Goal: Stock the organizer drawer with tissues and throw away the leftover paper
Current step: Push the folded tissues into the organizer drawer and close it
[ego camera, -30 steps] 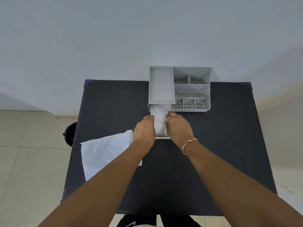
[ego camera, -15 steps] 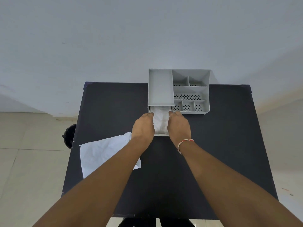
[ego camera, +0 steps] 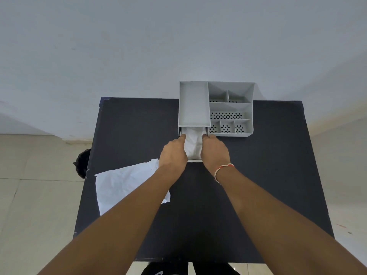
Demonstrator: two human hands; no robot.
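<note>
A grey desk organizer [ego camera: 231,108] stands at the far edge of the black table [ego camera: 268,175]. Its drawer [ego camera: 194,160] is pulled out toward me from under the left tray and holds white tissues [ego camera: 193,142]. My left hand [ego camera: 173,153] lies along the drawer's left side and my right hand [ego camera: 214,151] along its right side, fingertips near the organizer's front. Both press against the drawer and the tissues. A large sheet of white paper [ego camera: 123,185] lies flat on the table to the left, partly under my left forearm.
A dark bin [ego camera: 81,162] sits on the floor just past the table's left edge. The organizer's small compartments look empty. A white wall rises behind the table. Beige floor tiles lie on both sides.
Both hands have slid a little forward along the drawer's sides toward the organizer, and the drawer looks pushed slightly further in. The paper has not moved.
</note>
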